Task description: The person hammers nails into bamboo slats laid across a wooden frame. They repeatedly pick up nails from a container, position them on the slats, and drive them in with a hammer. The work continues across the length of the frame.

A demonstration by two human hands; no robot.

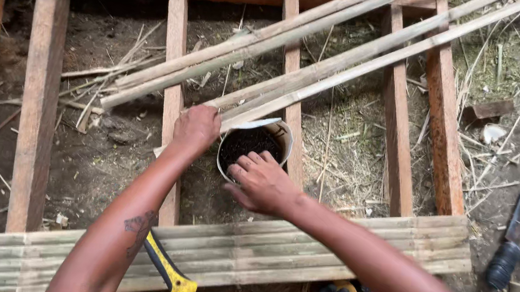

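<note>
A round white can [277,135] of dark, grainy bits sits on the dirt between the rough red-brown joists of a wooden frame [177,41]. The left hand [196,128] curls shut over the can's far-left rim, wrist bent. The right hand [261,181] rests on the near rim, fingers [252,161] loosely spread, gripping nothing. Pale split bamboo poles [320,62] slant just beyond the hands; a yellow-handled tool [168,271] lies under the left forearm on flattened bamboo slats [300,250].

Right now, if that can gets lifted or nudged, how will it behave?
The can probably feels heavy, since dark small pieces fill it nearly to the rim. Its jagged raised lid suggests thin metal with sharp edges. It likely tips easily on loose dirt, though the right hand and left hand flank it.
</note>
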